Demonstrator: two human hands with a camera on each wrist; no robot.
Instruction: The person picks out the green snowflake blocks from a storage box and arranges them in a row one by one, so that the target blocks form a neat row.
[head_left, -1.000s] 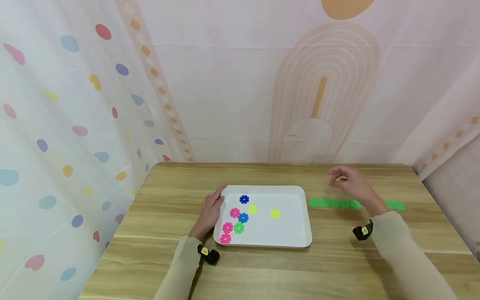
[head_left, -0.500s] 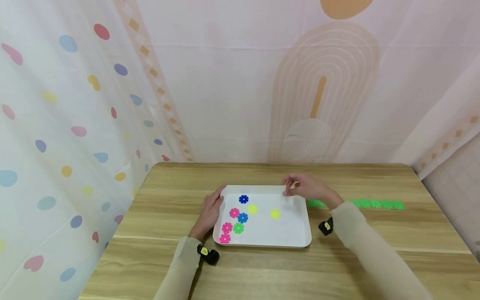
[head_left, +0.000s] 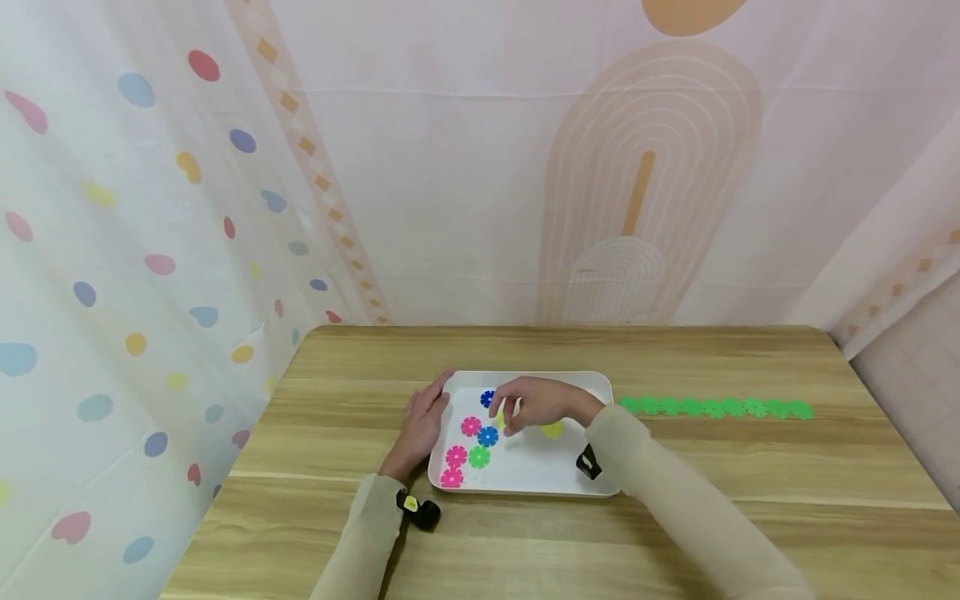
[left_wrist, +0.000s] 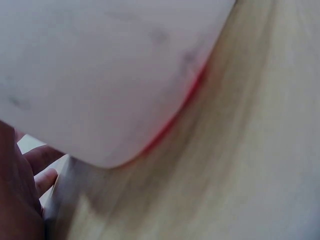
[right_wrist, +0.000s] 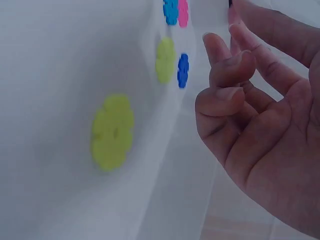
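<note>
- Right hand [head_left: 542, 404] over white tray [head_left: 570, 479], fingers loosely curled, nothing held per wrist view; fingertips [right_wrist: 220, 47] just above the tray floor.
- Nearest to those fingertips: yellow disc [right_wrist: 165, 60] and blue disc [right_wrist: 183, 70], side by side; second yellow disc [right_wrist: 112, 131] lying apart, partly hidden under the hand in head view.
- Left hand [head_left: 422, 423] flat against the tray's left edge, fingers straight, resting on table [head_left: 337, 533] and touching the rim; nothing gripped.
- Also in tray, left half: pink discs [head_left: 455, 456], another blue disc [head_left: 487, 436], green disc [head_left: 478, 457], clustered close together.
- Row of green discs [head_left: 712, 407] laid in a line on the table, right of the tray, well apart from both hands.
- Patterned curtain [head_left: 150, 208] behind and left of the table.
</note>
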